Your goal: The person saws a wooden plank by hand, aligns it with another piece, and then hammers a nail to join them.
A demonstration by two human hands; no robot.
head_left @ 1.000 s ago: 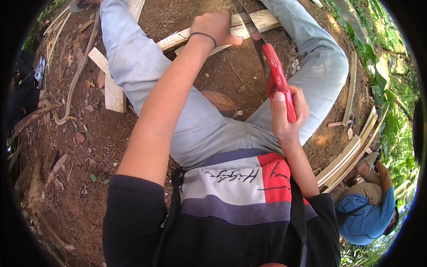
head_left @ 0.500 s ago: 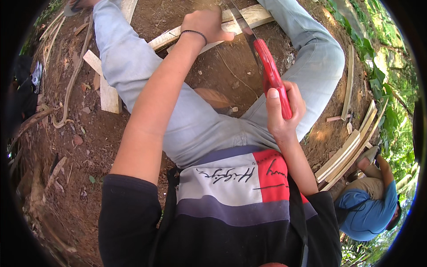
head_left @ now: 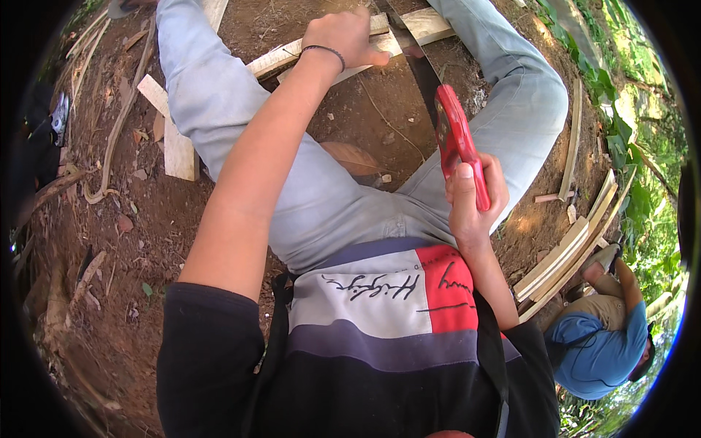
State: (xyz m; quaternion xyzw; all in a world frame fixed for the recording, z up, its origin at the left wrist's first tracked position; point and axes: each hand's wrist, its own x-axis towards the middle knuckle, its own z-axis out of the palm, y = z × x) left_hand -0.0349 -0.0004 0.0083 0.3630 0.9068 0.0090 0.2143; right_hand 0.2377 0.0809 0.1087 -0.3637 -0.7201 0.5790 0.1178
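My right hand [head_left: 478, 193] is closed round the red handle of a handsaw [head_left: 461, 139]. The saw's dark metal blade runs up and away to the left, crossing the end of a narrow pale wooden strip [head_left: 281, 60]. Over that strip my left hand [head_left: 347, 38] is clamped, its thumb pointing right toward the blade and its other fingers partly hidden. Beneath the strip lies a wider pale board [head_left: 427, 26], slanting between my legs. The far end of the blade goes out of the picture at the top.
On the brown soil to the left lie a short plank [head_left: 179, 150] and a long bent stick [head_left: 117, 139]. Several cut strips [head_left: 566, 252] are stacked at the right. Beyond them crouches a person in a blue shirt [head_left: 602, 350], beside green plants. A dry leaf [head_left: 350, 157] lies between my legs.
My right hand has drawn the handsaw back toward my body and slightly right. My left hand stays on the strip, barely shifted.
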